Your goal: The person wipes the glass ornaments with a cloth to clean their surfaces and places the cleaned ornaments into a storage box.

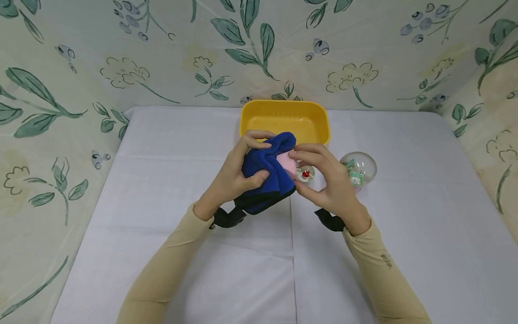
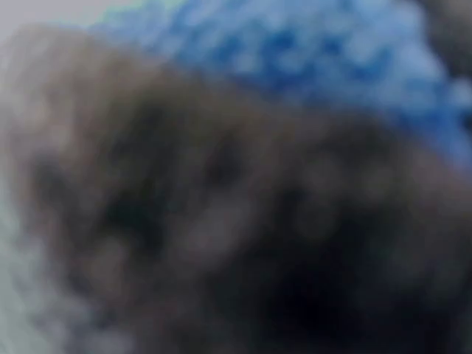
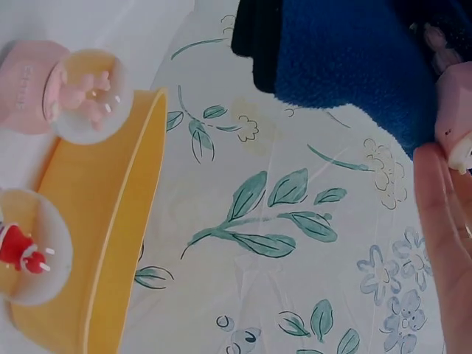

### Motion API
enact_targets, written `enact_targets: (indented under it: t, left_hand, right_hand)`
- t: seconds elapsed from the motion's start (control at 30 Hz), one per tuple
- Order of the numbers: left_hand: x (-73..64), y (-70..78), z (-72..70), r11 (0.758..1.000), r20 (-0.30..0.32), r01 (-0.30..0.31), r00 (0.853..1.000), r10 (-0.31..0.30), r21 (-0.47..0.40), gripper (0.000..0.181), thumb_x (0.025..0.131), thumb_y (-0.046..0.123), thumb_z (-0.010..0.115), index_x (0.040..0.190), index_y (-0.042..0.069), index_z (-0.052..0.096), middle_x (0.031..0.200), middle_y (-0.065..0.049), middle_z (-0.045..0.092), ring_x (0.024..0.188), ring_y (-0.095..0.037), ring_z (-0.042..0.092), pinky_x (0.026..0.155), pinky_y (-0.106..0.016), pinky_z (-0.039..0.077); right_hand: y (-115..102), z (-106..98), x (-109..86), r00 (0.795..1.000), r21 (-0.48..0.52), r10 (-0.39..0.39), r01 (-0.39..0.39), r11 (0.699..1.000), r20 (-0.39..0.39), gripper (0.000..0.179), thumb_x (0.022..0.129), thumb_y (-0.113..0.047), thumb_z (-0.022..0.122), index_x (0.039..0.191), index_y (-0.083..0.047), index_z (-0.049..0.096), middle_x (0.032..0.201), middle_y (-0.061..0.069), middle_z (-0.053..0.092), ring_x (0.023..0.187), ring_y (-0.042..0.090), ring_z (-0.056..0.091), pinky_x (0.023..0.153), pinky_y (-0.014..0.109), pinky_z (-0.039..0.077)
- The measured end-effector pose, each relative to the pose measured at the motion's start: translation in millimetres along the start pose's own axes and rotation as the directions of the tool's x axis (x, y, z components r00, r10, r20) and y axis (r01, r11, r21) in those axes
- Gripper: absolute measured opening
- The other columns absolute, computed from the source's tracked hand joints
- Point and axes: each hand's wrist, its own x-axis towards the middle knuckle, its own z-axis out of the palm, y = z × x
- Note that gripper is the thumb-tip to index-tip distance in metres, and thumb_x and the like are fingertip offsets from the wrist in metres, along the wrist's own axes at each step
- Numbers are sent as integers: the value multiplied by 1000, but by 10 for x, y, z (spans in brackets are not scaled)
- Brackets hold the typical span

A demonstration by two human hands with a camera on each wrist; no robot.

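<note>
In the head view a fluffy blue cloth point(image 1: 263, 166) with a dark edge is gripped by my left hand point(image 1: 238, 173). It wraps a pink snow globe point(image 1: 286, 163); the faceted base shows and the cloth hides the dome. Fingers and thumb of my right hand point(image 1: 328, 177) pinch that base. Just past my fingertips stands a snow globe with a red figure point(image 1: 305, 174). Another, with a green figure point(image 1: 358, 170), is right of my right hand. The right wrist view also shows a snow globe with a pink figure point(image 3: 85, 96). The left wrist view is mostly blurred.
A yellow plastic tray point(image 1: 285, 105) stands at the back of the white-covered table point(image 1: 170, 180), behind my hands. Floral cloth point(image 1: 162, 54) hangs around the back and sides. Black bands point(image 1: 329, 220) hang at the wrists.
</note>
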Motion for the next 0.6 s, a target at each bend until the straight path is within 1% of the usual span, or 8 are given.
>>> enact_targets:
  t: [0.1,0.23,0.37,0.47,0.6]
  left_hand:
    - [-7,1,4,1000,29,12,1000,-12,-3,55,90,43,56,115,-5,45,130,-26,43,117,-32,45,99,-43,43]
    - [-17,13,11,1000,71,0,997,-2,25,50,92,42,55,117,0,45,130,-23,42,118,-31,44,96,-43,44]
    - [-18,39,18,998,103,-29,994,23,55,49,92,42,55,118,2,44,130,-23,41,118,-33,43,94,-42,46]
    - [-10,51,28,994,118,-71,991,61,87,47,91,40,56,118,4,45,130,-24,40,118,-34,42,96,-42,44]
    - [9,49,42,981,142,-144,982,126,126,42,86,26,62,118,5,44,129,-26,39,119,-37,42,99,-42,41]
  right_hand:
    - [-4,-11,4,999,-75,-31,30,997,-10,45,90,-39,62,113,0,61,110,16,61,99,27,57,90,24,47]
    - [-6,-25,-12,999,-89,-35,33,995,-24,49,88,-42,63,109,3,63,105,16,65,93,26,60,88,22,49]
    - [1,-29,-35,999,-49,-2,0,999,-39,56,86,-44,66,108,6,62,103,17,66,84,25,62,81,20,51]
    - [9,-20,-46,998,-7,37,-38,999,-56,58,84,-44,68,107,8,61,100,17,66,78,21,62,75,19,52]
    - [7,2,-51,991,68,104,-98,993,-83,60,82,-44,71,107,10,60,96,14,66,74,15,61,67,19,53]
